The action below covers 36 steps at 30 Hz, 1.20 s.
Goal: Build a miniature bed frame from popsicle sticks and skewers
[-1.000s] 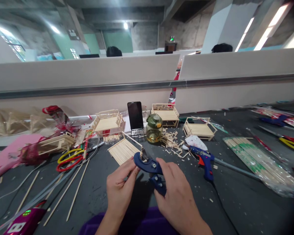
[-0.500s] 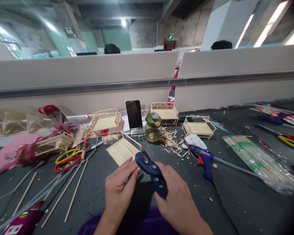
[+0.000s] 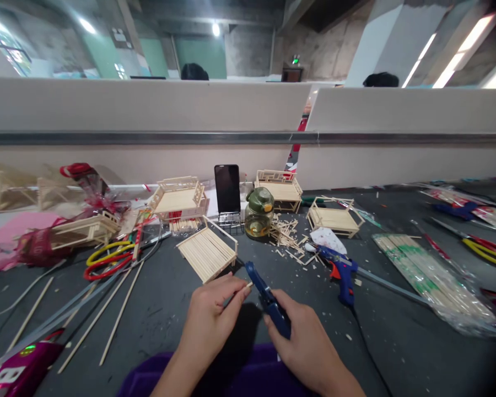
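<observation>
Between thumb and fingers, my left hand [image 3: 215, 311] pinches a thin wooden stick [image 3: 249, 285], whose pale end pokes out at the fingertips. My right hand [image 3: 303, 336] is wrapped round a dark blue hand cutter [image 3: 268, 300], its head beside the tip of the stick. Just beyond my left hand lies a slatted wooden stick panel [image 3: 206, 251] with a thin rail on its far side. Small stick-built bench models [image 3: 177, 201] stand at the back, one of them [image 3: 334, 218] to the right. The cutter's blade is turned away from view.
A blue glue gun [image 3: 341, 270] with its cord lies right of my hands, near a bagged bundle of sticks [image 3: 434, 281]. A green-lidded jar [image 3: 259, 212], a phone [image 3: 227, 188] and stick offcuts [image 3: 288, 231] sit ahead. Scissors with yellow and red handles [image 3: 109, 259] lie left.
The cutter has turned in my right hand, from broadside with its jaw showing to nearly edge-on. The stick end now shows at my left fingertips. The view has shifted slightly.
</observation>
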Available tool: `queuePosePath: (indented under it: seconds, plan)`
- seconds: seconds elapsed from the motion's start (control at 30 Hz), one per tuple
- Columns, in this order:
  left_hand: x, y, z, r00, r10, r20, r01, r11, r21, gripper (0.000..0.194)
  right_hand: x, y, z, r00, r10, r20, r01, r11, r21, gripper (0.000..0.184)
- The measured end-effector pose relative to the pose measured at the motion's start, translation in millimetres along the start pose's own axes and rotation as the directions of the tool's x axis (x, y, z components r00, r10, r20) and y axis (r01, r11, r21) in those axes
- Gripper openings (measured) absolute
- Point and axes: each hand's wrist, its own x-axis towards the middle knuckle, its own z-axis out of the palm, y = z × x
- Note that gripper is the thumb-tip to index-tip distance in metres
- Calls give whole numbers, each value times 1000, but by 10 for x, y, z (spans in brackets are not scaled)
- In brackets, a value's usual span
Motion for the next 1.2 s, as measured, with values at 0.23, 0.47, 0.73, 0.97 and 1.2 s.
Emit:
queuePosePath:
  seconds: [0.23, 0.47, 0.73, 0.97, 1.2]
  plan:
    - [26, -54, 13, 984, -158, 76, 162, 986, -46, 27, 56, 85, 5, 997, 17, 76, -14, 999, -46, 17]
    - [36, -80, 28, 972, -221, 76, 227, 970, -87, 29, 124, 138, 22, 995, -21, 100, 20, 1000, 10, 13]
    - [79, -59, 79, 976, -211, 47, 214, 973, -87, 29, 154, 181, -20, 995, -51, 84, 49, 999, 21, 10]
    - [168, -12, 150, 982, -189, 19, 190, 978, -80, 26, 167, 247, -14, 997, -53, 48, 49, 996, 81, 11]
    - [217, -1, 209, 982, -189, -10, 189, 982, -6, 27, 177, 288, -4, 999, -41, 6, 40, 992, 120, 10]
